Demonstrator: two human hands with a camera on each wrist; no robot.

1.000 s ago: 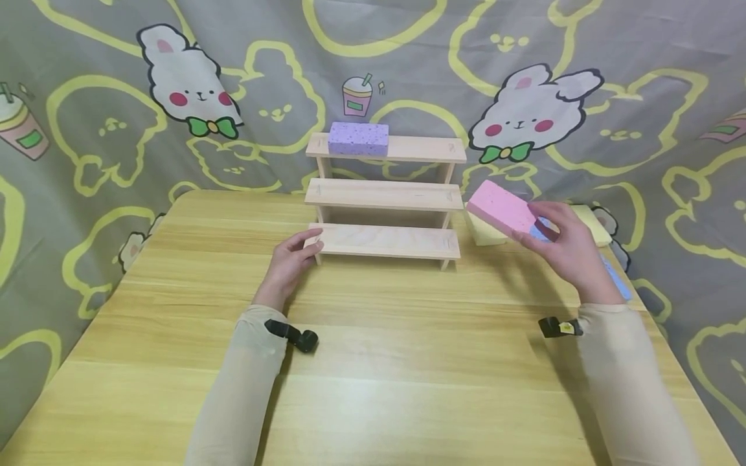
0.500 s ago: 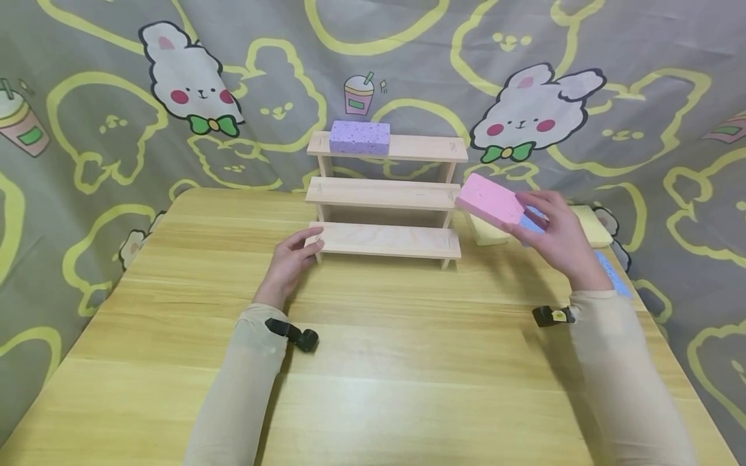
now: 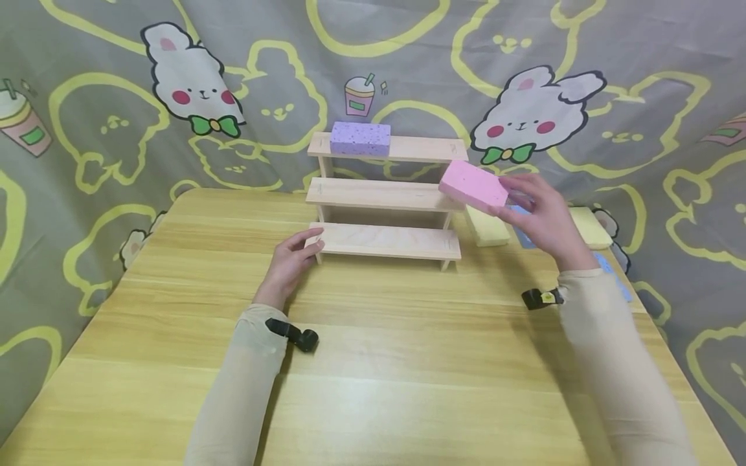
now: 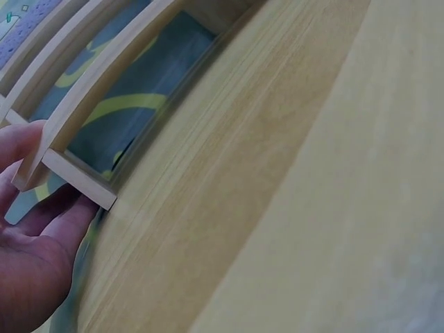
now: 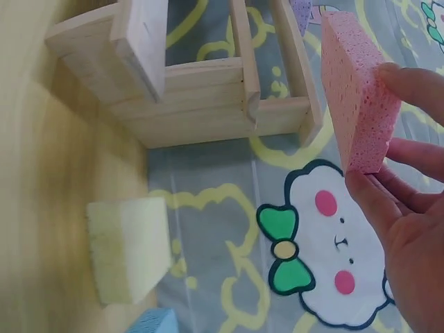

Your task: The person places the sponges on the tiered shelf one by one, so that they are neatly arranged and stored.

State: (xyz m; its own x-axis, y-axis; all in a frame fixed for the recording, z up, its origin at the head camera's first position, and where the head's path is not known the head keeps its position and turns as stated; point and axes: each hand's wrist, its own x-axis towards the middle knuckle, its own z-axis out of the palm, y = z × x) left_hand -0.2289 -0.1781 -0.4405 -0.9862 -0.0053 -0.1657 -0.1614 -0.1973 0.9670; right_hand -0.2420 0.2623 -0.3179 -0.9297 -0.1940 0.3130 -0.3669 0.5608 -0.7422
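Note:
A pink sponge (image 3: 473,186) with small pores is pinched at its right end between the thumb and fingers of my right hand (image 3: 544,217). It is tilted in the air near the right end of the middle board of a three-tier wooden shelf (image 3: 381,241). In the right wrist view the sponge (image 5: 354,94) stands apart from the boards. My left hand (image 3: 289,264) holds the left end of the lowest board; the left wrist view shows fingers above and below that board (image 4: 104,76). A speckled purple sponge (image 3: 360,139) lies on the left part of the top board.
Right of the shelf, a pale yellow sponge (image 3: 488,228) lies on the wooden table (image 3: 373,362). Another yellow sponge (image 3: 590,228) and blue sponges, one (image 3: 613,275) beside my right wrist, are partly covered by my right arm. A patterned curtain (image 3: 408,77) hangs behind.
My right hand has carried the pink sponge left and slightly up, toward the shelf's right side. My left hand and the purple sponge have stayed in place.

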